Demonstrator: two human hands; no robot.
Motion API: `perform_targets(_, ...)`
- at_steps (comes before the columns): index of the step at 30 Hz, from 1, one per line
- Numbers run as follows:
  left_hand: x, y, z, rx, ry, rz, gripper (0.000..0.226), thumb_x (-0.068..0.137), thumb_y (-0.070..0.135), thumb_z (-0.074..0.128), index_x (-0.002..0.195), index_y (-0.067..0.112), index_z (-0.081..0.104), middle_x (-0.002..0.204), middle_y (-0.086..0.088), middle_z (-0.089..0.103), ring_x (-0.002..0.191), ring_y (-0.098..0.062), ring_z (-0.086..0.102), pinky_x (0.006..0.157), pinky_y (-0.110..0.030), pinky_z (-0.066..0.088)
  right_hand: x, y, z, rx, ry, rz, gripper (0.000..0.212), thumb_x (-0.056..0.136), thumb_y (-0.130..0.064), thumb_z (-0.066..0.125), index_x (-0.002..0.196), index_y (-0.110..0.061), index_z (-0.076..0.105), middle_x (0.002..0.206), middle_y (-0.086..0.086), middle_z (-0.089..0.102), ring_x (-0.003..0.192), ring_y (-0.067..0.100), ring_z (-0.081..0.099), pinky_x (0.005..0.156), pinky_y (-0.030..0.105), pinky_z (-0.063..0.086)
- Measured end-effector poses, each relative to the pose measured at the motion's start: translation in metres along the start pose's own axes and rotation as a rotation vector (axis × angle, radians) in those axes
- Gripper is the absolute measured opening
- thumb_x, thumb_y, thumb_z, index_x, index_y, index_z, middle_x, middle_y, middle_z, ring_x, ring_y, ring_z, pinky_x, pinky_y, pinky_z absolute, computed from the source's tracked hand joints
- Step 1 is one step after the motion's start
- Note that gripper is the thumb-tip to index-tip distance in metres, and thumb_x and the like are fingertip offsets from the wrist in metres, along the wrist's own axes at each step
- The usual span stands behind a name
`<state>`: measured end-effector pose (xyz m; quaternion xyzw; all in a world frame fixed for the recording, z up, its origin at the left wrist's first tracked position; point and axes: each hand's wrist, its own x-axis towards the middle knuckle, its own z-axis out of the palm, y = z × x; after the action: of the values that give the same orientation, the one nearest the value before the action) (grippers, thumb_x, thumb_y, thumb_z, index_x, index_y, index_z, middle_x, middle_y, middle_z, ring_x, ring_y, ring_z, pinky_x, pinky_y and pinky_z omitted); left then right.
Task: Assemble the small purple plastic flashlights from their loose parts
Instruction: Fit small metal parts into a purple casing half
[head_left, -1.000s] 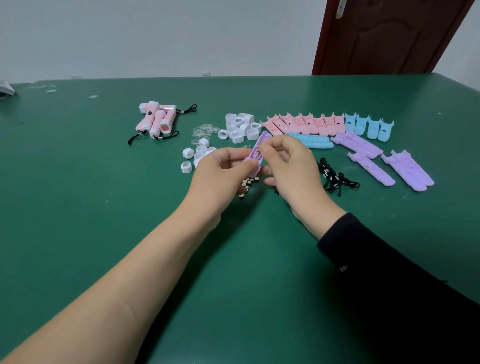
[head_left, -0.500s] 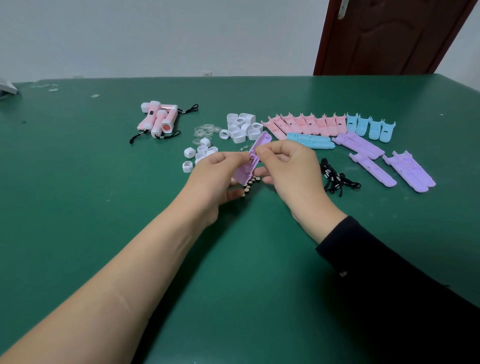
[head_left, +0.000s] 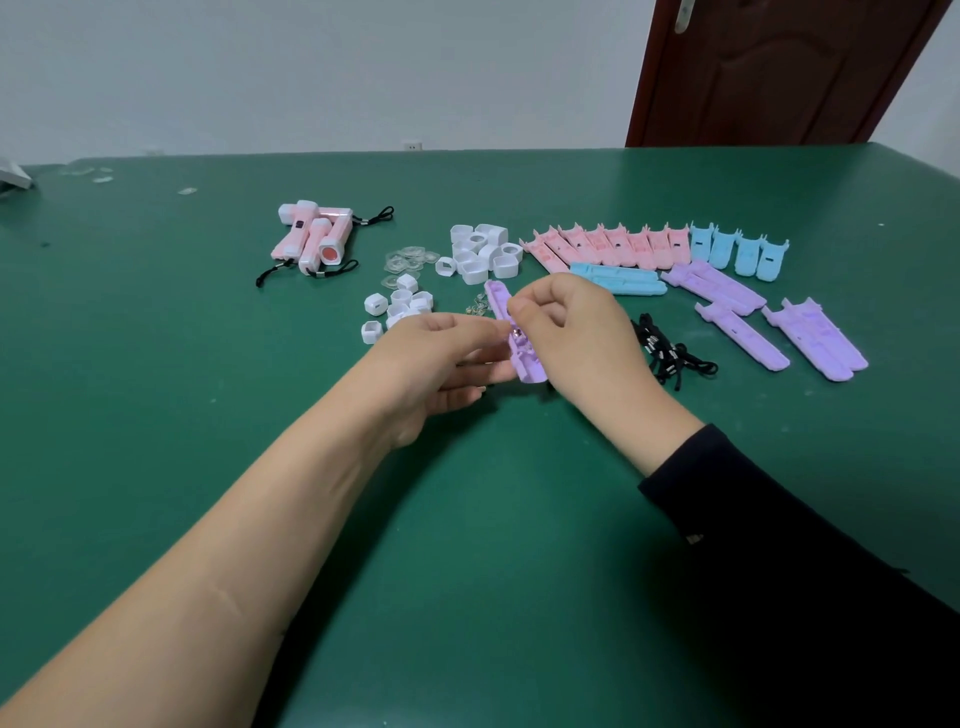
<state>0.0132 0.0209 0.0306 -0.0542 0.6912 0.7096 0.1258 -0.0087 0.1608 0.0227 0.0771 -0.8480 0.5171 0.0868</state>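
A purple flashlight half-shell (head_left: 524, 358) lies open side up between my hands, just above the green table (head_left: 156, 395). My left hand (head_left: 436, 364) grips it from the left with thumb and fingers. My right hand (head_left: 571, 332) pinches at its middle, where a small metal part (head_left: 516, 336) shows inside. More purple half-shells (head_left: 727, 291) lie to the right. White caps (head_left: 480, 252), smaller white rings (head_left: 397, 309), clear lenses (head_left: 408, 260) and black lanyards (head_left: 665, 353) lie around.
Three finished pink flashlights (head_left: 314, 239) with lanyards sit at the back left. Rows of pink shells (head_left: 608, 244) and blue shells (head_left: 737, 252) lie behind my hands. A brown door (head_left: 779, 67) stands behind the table's far right.
The purple shell has swung from leaning right at the top to leaning left, with its open side now up. My hands stayed close around it.
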Motion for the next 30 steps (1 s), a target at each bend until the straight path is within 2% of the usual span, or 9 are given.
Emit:
perform_targets(3,-0.001,0.001,0.0,0.004,-0.004,0.001,0.021,0.089,0.022,0.066,0.07,0.022,0.073,0.072,0.005,0.073,0.065,-0.005,0.07,0.048,-0.012,0.044,-0.002,-0.002,0.0,-0.046,-0.004,-0.007,0.011,0.096,-0.025,0.052,0.088,-0.024,0.059,0.082,-0.009,0.068,0.075,0.008,0.063,0.063,0.021,0.046)
perform_targets(6,0.0,0.001,0.001,-0.013,0.002,0.0,0.008,0.09,0.017,0.063,0.085,0.02,0.069,0.074,0.006,0.073,0.065,-0.005,0.07,0.047,-0.011,0.044,-0.002,-0.003,0.0,-0.058,0.007,0.006,0.011,0.098,-0.025,0.047,0.095,-0.021,0.057,0.087,-0.005,0.068,0.078,0.016,0.065,0.066,0.025,0.047)
perform_targets(9,0.0,0.001,0.001,-0.062,0.026,0.0,0.013,0.092,0.012,0.059,0.102,0.019,0.065,0.083,0.004,0.076,0.067,-0.006,0.071,0.046,-0.013,0.044,-0.001,-0.003,-0.001,-0.038,0.023,0.0,0.01,0.1,-0.023,0.044,0.096,-0.021,0.053,0.095,-0.006,0.069,0.081,0.015,0.064,0.063,0.02,0.044)
perform_targets(12,0.0,0.001,0.001,-0.09,0.074,0.001,0.03,0.092,0.013,0.06,0.121,0.02,0.057,0.09,0.002,0.076,0.069,-0.008,0.072,0.046,-0.014,0.044,-0.001,-0.002,0.0,-0.085,0.012,-0.024,0.011,0.1,-0.021,0.043,0.098,-0.016,0.053,0.092,-0.005,0.066,0.08,0.015,0.06,0.063,0.024,0.041)
perform_targets(15,0.002,0.0,0.0,-0.067,0.095,0.002,0.035,0.09,0.016,0.062,0.124,0.023,0.056,0.091,0.003,0.075,0.071,-0.009,0.07,0.046,-0.015,0.043,-0.001,0.002,0.003,-0.103,0.006,-0.031,0.009,0.098,-0.019,0.045,0.096,-0.016,0.053,0.08,-0.011,0.055,0.07,0.005,0.051,0.059,0.022,0.035)
perform_targets(18,0.004,0.0,0.0,-0.034,0.097,0.003,0.036,0.088,0.02,0.064,0.124,0.023,0.058,0.085,0.004,0.073,0.07,-0.01,0.069,0.048,-0.016,0.043,-0.001,0.004,0.005,-0.113,0.007,-0.039,0.008,0.098,-0.019,0.047,0.095,-0.017,0.054,0.078,-0.015,0.052,0.07,-0.002,0.047,0.06,0.01,0.035)
perform_targets(20,0.004,-0.001,0.0,-0.009,0.105,0.005,0.039,0.087,0.022,0.067,0.125,0.022,0.058,0.086,0.003,0.073,0.069,-0.009,0.068,0.049,-0.016,0.041,-0.002,0.003,0.006,-0.101,0.02,-0.047,0.007,0.098,-0.018,0.047,0.094,-0.017,0.054,0.078,-0.014,0.052,0.07,-0.002,0.047,0.06,0.007,0.034)
perform_targets(25,0.006,-0.003,0.001,-0.026,0.149,0.015,0.036,0.086,0.02,0.069,0.12,0.02,0.056,0.078,0.006,0.074,0.063,-0.007,0.068,0.046,-0.012,0.042,-0.007,-0.001,0.012,-0.044,0.056,-0.064,0.008,0.1,-0.016,0.042,0.096,-0.014,0.049,0.077,-0.009,0.051,0.071,0.013,0.051,0.064,0.03,0.038)
perform_targets(30,0.007,-0.004,0.001,-0.057,0.176,0.025,0.041,0.086,0.017,0.07,0.122,0.017,0.053,0.075,0.006,0.074,0.062,-0.008,0.068,0.046,-0.013,0.043,-0.011,0.0,0.016,-0.065,0.08,-0.068,0.01,0.101,-0.018,0.034,0.095,-0.016,0.041,0.071,0.001,0.052,0.064,0.024,0.052,0.058,0.039,0.04)
